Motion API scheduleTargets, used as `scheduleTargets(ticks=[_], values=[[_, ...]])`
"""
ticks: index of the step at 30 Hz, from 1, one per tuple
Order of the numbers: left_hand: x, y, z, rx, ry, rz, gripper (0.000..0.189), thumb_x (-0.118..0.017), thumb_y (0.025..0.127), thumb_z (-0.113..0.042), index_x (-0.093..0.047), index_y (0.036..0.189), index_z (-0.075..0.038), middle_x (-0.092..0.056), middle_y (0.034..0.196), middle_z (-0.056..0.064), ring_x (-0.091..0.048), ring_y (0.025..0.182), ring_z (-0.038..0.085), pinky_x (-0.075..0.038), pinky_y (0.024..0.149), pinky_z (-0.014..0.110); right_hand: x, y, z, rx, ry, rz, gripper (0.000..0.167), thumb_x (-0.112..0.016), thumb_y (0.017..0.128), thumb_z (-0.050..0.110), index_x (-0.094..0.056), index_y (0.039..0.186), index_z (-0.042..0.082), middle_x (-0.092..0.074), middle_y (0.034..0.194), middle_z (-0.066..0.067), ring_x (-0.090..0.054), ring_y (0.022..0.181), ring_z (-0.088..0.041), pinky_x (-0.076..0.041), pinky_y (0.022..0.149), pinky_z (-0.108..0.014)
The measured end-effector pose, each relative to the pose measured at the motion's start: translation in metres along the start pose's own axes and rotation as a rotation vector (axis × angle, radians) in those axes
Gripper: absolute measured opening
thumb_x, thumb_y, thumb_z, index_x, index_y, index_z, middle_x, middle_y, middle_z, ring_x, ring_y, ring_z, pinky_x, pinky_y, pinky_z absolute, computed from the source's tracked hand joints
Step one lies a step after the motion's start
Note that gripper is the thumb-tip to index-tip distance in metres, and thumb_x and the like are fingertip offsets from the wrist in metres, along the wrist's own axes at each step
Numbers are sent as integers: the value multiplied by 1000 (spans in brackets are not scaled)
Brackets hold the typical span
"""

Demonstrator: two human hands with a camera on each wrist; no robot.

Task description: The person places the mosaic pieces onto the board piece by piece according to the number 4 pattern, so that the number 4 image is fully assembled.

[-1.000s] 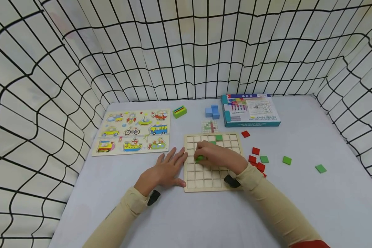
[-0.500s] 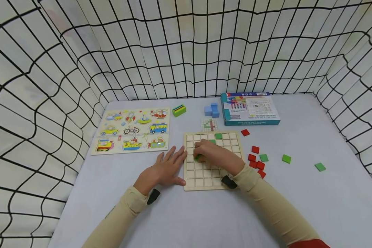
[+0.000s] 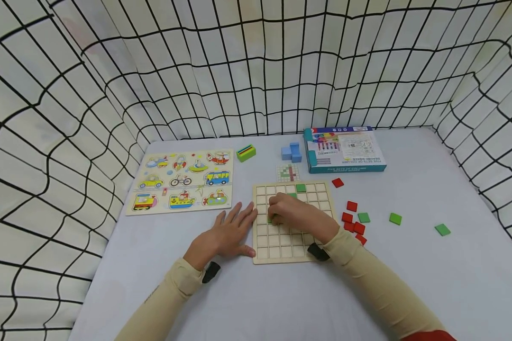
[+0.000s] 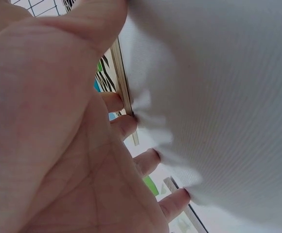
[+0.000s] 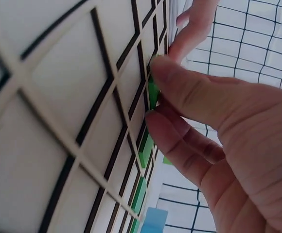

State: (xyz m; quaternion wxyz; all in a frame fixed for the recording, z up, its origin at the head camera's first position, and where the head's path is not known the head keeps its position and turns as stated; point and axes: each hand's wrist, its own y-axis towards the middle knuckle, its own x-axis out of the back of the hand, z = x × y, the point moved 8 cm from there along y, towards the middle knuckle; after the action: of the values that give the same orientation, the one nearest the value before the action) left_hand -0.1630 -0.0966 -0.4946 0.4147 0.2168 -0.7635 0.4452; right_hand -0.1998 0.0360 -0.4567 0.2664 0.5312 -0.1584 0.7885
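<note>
A wooden grid board [image 3: 286, 254] lies on the white tabletop. My right hand [image 3: 297, 213] reaches over its left part, fingers bent downward. In the right wrist view, thumb and forefinger pinch a small green square tile [image 5: 153, 92] down at the grid. Two more green tiles sit in cells toward the far edge, one at the top [image 3: 300, 188] and one partly behind the hand [image 3: 292, 195]. My left hand [image 3: 228, 237] rests spread on the table, its fingertips and thumb right at the board's left edge. The left wrist view shows its palm [image 4: 82, 145] and fingertips on the cloth.
Red tiles [image 3: 359, 228] and green tiles [image 3: 395, 219] lie loose to the right. Behind the board are a pattern card [image 3: 288, 173], blue blocks [image 3: 292, 152], a green block [image 3: 246, 153] and a flat box [image 3: 345, 150]. A picture puzzle [image 3: 181, 182] lies left; black netting [image 3: 264, 61] surrounds the table.
My right fingers have shifted slightly over the same cell, and the green tile now sits lower at the grid, less covered on its left side. The left hand has stayed put.
</note>
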Motion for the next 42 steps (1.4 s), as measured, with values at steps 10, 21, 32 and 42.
scheduleTargets(ticks=[10,21,32,42], values=[[-6,4,5,2,2,-16,112,-71,95,-61,-7,174,-12,3,184,8,4,170,40,-10,132,70,18,-22,-4,-25,53,-49,20,-80,95,7,-82,115,5,-73,113,-9,-66,103,-20,-62,95,-34],[2,-6,-4,-2,-8,-25,110,-74,95,-57,-13,173,-9,-3,183,11,-2,170,41,-14,132,70,57,-62,-24,-156,34,-60,30,-81,94,5,-78,124,6,-69,133,-11,-66,125,-30,-62,102,-44],[5,-6,1,16,8,-20,110,-74,96,-57,-11,173,-10,-1,183,10,0,170,41,-13,132,69,72,-113,-56,-272,3,-56,32,-82,91,1,-78,123,5,-71,130,-15,-66,123,-35,-63,98,-48],[3,-3,0,4,2,-18,111,-75,95,-57,-11,173,-9,0,183,11,1,170,41,-13,132,70,74,-159,-76,-367,48,-56,34,-84,89,3,-78,123,6,-71,127,-14,-67,118,-34,-65,91,-47]])
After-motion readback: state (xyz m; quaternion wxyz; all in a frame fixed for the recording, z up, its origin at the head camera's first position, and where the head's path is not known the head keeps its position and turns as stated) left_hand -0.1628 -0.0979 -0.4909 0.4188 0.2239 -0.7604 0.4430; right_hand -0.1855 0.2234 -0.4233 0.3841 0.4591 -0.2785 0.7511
